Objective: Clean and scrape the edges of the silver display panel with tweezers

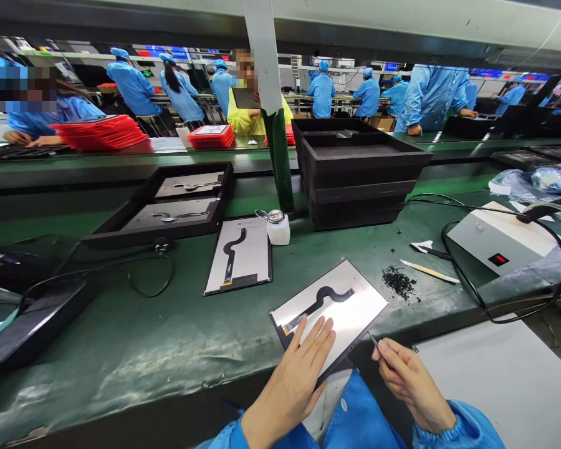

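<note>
Left hand (293, 380) hides part of the near panel (362, 287). Right hand (406, 371) covers most of a thin tool (373, 340); type unclear, can't confirm tip contact. Print on the flex cable (325, 294) too small to read, same for the red readout (498, 259). 2 blue sleeves (458, 430) cut off at bottom. Post (281, 162) partly blocks yellow-clad co-worker (243, 120).

Green bench (168, 337), upright post (279, 162), pale beam (378, 25) overhead.

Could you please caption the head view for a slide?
Left hand on a silvery rectangular panel, right hand holding a slim grey tool near its edge.
</note>
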A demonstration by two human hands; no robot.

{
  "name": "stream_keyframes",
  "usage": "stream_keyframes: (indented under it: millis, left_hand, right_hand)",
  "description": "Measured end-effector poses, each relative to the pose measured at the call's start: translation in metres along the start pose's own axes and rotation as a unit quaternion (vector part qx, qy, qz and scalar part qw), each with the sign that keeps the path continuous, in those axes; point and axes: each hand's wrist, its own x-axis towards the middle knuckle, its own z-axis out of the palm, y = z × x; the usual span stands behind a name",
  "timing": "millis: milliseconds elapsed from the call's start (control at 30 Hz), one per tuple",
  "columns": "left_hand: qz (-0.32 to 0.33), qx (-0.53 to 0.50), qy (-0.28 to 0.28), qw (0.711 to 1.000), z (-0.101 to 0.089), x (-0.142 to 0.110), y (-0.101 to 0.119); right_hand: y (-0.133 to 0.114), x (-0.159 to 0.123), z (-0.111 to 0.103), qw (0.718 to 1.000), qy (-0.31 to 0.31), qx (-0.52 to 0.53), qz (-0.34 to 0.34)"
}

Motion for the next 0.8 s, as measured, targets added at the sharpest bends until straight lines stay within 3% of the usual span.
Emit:
stream_keyframes:
  millis: [233,800]
  left_hand:
    - [-0.008,-0.022,-0.008,1.0,0.0,-0.001,0.0]
    - [-0.011,-0.035,0.001,0.999,0.001,-0.001,0.0]
  right_hand:
    - [-0.016,-0.009,0.004,1.0,0.017,-0.009,-0.008]
    - [-0.021,-0.007,-0.01,1.0,0.021,-0.007,-0.018]
